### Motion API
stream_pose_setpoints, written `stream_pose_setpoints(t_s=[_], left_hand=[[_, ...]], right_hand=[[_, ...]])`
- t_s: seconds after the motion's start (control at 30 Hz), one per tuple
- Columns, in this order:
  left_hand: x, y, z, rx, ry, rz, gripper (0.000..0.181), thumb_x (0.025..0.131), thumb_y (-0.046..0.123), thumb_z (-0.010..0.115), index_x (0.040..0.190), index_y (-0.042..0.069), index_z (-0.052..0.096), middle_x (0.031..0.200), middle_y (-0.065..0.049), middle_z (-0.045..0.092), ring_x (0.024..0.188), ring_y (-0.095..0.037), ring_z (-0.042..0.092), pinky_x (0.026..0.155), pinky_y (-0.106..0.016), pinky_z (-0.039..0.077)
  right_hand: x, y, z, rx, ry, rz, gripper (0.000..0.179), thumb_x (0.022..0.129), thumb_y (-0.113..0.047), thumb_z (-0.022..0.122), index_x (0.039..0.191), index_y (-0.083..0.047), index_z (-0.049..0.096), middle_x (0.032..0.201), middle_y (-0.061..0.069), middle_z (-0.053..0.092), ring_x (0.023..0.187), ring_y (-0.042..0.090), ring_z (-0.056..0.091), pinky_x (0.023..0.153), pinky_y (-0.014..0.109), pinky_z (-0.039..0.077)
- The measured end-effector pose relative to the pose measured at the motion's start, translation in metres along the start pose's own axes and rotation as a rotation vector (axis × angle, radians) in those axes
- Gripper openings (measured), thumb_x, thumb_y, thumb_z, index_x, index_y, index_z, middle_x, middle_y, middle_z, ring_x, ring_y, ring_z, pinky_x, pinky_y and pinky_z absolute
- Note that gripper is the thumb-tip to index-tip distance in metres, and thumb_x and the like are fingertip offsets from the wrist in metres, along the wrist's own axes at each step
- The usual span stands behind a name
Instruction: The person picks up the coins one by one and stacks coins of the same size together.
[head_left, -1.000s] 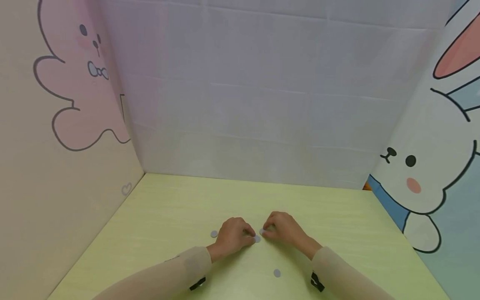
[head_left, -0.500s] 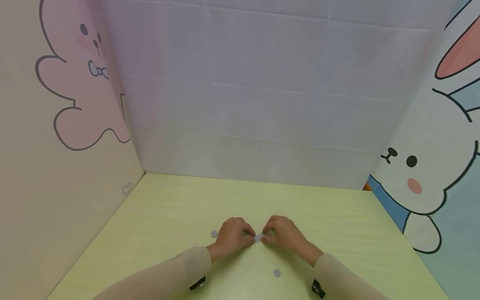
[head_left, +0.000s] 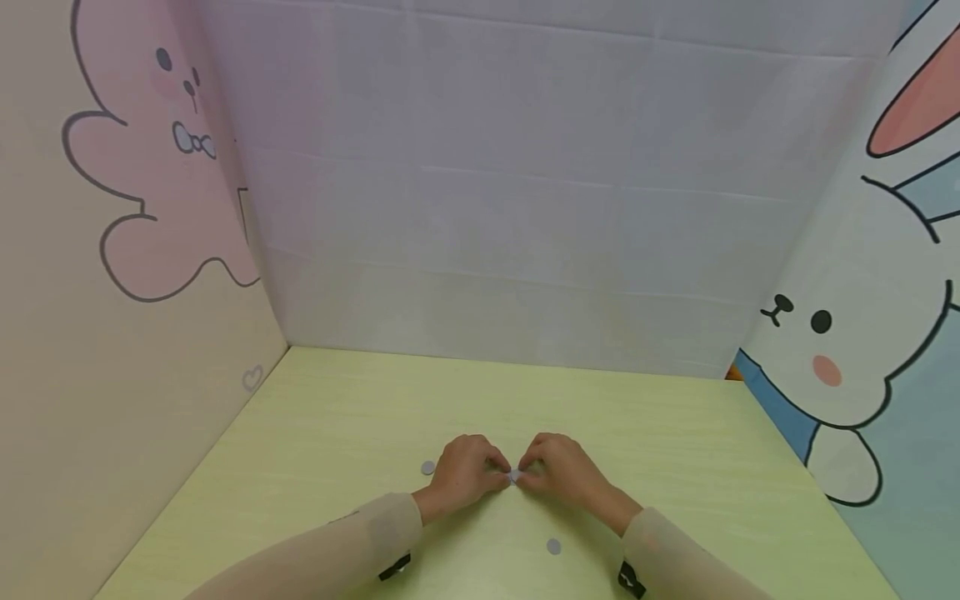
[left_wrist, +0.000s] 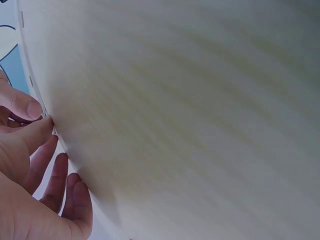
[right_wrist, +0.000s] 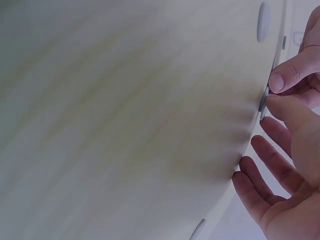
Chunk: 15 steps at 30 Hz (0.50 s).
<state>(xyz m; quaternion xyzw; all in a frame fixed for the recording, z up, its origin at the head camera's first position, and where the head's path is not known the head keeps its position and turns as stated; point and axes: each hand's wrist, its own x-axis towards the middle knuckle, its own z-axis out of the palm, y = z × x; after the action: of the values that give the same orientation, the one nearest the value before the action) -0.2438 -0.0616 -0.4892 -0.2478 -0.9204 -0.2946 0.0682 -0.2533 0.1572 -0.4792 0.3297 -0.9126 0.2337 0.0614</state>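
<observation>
Near the middle of the table my two hands meet, thumbs and forefingers almost touching. My left hand (head_left: 463,473) pinches a small flat grey disc (head_left: 512,477) low on the tabletop, and the fingers cover part of it. Opposite it, my right hand (head_left: 562,471) pinches a second grey disc right up against the first; whether they overlap I cannot tell. The right wrist view shows a thin disc edge (right_wrist: 262,102) at the thumb tip of my right hand (right_wrist: 285,165). In the left wrist view, the fingers of my left hand (left_wrist: 45,185) hide the discs.
Another grey disc (head_left: 428,467) lies just left of my left hand. One more disc (head_left: 553,547) lies nearer me, between the forearms. The pale yellow table (head_left: 360,392) is bounded by a white back wall (head_left: 480,208) and side walls with cartoon animals.
My right hand has come slightly left and nearer, bringing its disc from a small gap away up to the left hand's disc. The left hand has stayed in place.
</observation>
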Motion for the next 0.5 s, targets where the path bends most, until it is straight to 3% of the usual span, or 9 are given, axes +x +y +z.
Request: stream_pose_setpoints(t_s=[0.5], left_hand=[[0.0001, -0.0013, -0.0006, -0.061, -0.024, -0.018, 0.008, 0.085, 0.024, 0.092, 0.091, 0.02, 0.087, 0.09, 0.009, 0.076, 0.09, -0.013, 0.067, 0.084, -0.033, 0.052]], right_hand=[[0.0005, -0.0001, 0.0055, -0.025, 0.034, -0.032, 0.007, 0.088, -0.02, 0.088, 0.088, -0.014, 0.085, 0.09, -0.004, 0.076, 0.083, 0.014, 0.069, 0.076, 0.033, 0.058]])
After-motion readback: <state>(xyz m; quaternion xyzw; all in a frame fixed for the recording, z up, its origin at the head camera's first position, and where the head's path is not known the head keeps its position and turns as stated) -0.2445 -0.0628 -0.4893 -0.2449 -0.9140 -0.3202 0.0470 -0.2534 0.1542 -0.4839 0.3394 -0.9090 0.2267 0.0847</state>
